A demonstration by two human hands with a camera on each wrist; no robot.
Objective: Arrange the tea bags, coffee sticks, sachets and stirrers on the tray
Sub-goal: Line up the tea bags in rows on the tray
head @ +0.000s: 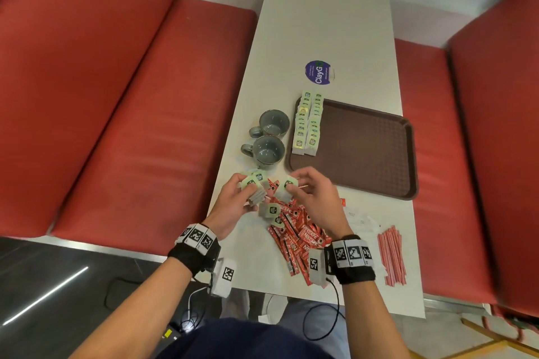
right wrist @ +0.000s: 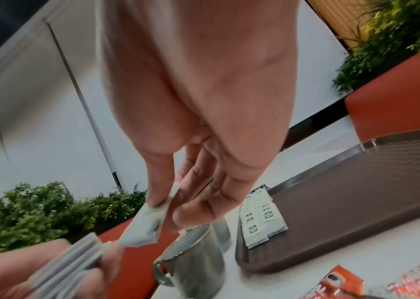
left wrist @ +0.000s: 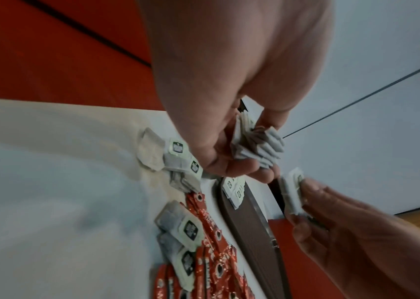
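"NESCAFE" on the red coffee sticks [head: 303, 237]; "ClayG" on the round sticker [head: 319, 72].

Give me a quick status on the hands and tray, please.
Left hand grips a tea-bag stack; right hand pinches one tea bag. Tray holds two tea-bag rows. Nothing blocking; mugs sit beside it.

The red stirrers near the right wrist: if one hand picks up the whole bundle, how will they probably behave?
The stirrers look thin and light, so lifting should be easy. They lie loose and parallel on the table, unbound, so some may slip out or roll.
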